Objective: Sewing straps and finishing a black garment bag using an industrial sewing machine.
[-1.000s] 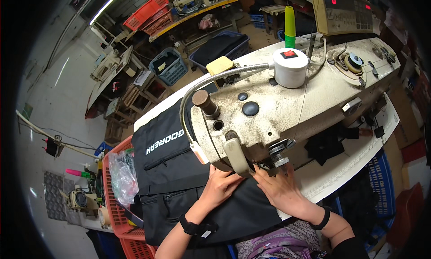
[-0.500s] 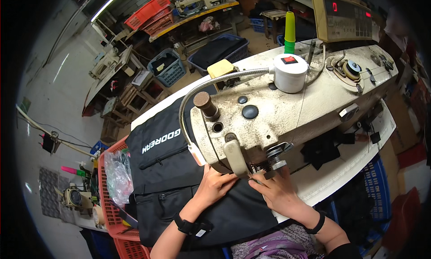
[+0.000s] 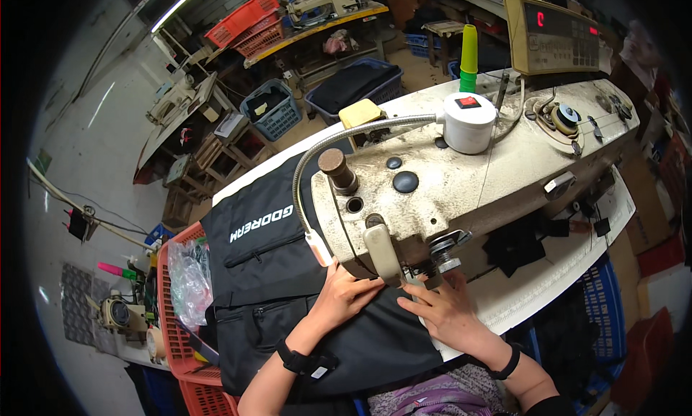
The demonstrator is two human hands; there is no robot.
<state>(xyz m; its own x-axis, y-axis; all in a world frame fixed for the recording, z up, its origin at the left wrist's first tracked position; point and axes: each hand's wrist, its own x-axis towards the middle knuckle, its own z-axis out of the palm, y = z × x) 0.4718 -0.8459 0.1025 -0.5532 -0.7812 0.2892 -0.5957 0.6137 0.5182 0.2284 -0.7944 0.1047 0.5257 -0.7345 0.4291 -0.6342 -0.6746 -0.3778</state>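
Observation:
Under the head of a cream sewing machine (image 3: 425,189) lies a large black fabric piece (image 3: 288,311) with zips and white lettering. My left hand (image 3: 344,295) rests on it just left of the needle area, thumb stretched toward the needle; some fingertips are hidden behind the machine head. On the right side of the needle, my right hand (image 3: 445,311) has its fingers spread over the fabric's edge and the white table. The needle and presser foot are mostly hidden by the machine head. Neither hand visibly pinches the fabric.
A bendable lamp (image 3: 310,153) arches over the machine's left end. Red crates (image 3: 173,322) stand at the left, one holding clear plastic bags. Black scraps (image 3: 515,243) lie behind the machine arm. A control box (image 3: 559,37) with red digits stands at the back right; a blue basket (image 3: 604,308) is below.
My right hand's fingers have lifted and spread a little more beside the needle. My left hand stays almost in place. The control box's display differs, and the whole view has shifted slightly.

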